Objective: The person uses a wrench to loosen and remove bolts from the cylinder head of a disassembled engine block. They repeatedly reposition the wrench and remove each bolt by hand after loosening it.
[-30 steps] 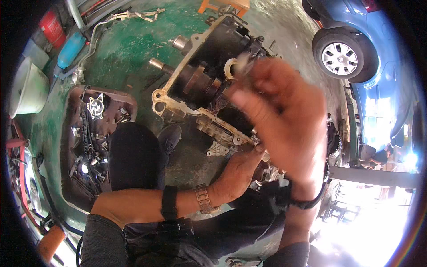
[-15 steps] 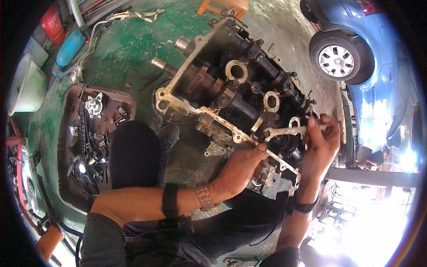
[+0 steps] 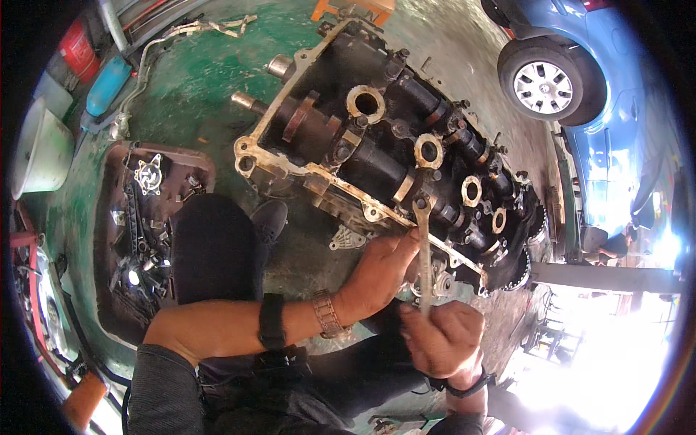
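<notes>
A greasy engine cylinder head with exposed camshafts lies tilted across the middle. My right hand is closed on the lower end of a long wrench, near the front. The wrench's upper ring end sits over a bolt by a camshaft cap, and its shaft crosses the pale near rim of the head. Just left of the wrench, my left hand grips that rim with its thumb on top; its other fingers are partly hidden.
A brown tray of loose engine parts is at left, beside my knee. Beyond it stand a white bucket and a blue bottle. A blue car is parked at right. An orange stool is at the far edge.
My right hand has swung the wrench from pointing right to pointing toward me, coming down and left. The left hand stays at the rim. The whole view has shifted slightly.
</notes>
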Motion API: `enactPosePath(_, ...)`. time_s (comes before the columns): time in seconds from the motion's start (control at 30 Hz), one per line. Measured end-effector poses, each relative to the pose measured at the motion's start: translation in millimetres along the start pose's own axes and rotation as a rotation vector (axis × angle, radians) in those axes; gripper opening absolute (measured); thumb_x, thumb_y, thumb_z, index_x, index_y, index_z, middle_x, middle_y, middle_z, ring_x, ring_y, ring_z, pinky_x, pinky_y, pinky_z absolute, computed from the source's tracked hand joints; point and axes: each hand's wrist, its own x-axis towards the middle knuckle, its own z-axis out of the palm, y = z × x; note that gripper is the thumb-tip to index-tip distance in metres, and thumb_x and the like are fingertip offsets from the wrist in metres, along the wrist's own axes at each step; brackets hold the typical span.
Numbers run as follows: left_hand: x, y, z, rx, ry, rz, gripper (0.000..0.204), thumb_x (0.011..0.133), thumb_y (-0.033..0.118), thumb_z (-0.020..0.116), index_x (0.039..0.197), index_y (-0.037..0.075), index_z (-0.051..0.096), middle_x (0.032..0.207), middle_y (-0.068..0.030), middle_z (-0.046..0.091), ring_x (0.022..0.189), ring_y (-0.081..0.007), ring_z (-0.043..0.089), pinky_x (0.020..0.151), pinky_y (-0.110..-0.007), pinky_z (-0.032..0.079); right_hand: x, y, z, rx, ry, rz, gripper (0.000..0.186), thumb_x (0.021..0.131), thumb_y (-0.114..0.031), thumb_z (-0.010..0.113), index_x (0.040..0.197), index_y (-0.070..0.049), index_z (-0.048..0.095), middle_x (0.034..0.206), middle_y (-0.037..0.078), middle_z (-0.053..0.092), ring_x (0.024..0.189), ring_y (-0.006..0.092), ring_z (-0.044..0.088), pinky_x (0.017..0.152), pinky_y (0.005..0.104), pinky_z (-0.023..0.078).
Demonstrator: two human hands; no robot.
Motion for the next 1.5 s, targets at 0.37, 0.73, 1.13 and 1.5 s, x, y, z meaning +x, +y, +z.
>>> enactPosePath(0.37,-10.9,3.4,-5.1,-0.093,-0.034,-0.053,0.049,0.098,0.046,0.050,0.075,0.003,0.058,0.061,0.0003,0.051,0.053,-0.0073,0.042,0.048,-0.026,0.034,124.4,-4.9,-1.7,0.103,0.004,-0.215,0.031,0.062,-0.011,0.074,0.092,-0.005,0.069,0.058,0.001,0.049,0.045,0.0157,0.049,0.041,0.0274,0.033)
enactPosePath(0.73,-2.3,4.1,-3.5,-0.005,-0.001,-0.039,0.049,0.097,0.049,0.052,0.076,0.006,0.064,0.058,0.0036,0.054,0.048,-0.0036,0.042,0.044,-0.020,0.031,177.8,58.5,-0.5,0.390,0.242,0.461,0.031,0.079,-0.023,0.076,0.092,0.004,0.067,0.065,0.009,0.064,0.058,0.0103,0.057,0.055,0.0281,0.047)
enactPosePath(1.13,-2.1,9.1,-1.3,0.007,-0.004,-0.033,0.050,0.098,0.048,0.049,0.078,0.005,0.063,0.058,0.0012,0.054,0.046,-0.0052,0.043,0.043,-0.021,0.032,108.2,94.8,-3.9,0.671,0.648,0.711,0.020,0.079,-0.003,0.074,0.080,-0.007,0.055,0.071,-0.004,0.054,0.058,0.0029,0.043,0.055,0.0175,0.034)
enactPosePath(1.5,-2.8,15.4,-2.5,-0.013,-0.061,-0.022,0.055,0.098,0.054,0.045,0.083,0.004,0.063,0.059,0.0013,0.053,0.046,-0.0046,0.044,0.044,-0.020,0.033,82.8,71.1,-25.1,0.760,0.759,0.622,0.052,0.085,-0.006,0.066,0.130,0.008,0.045,0.075,0.003,0.061,0.057,0.0044,0.045,0.051,0.0159,0.031)
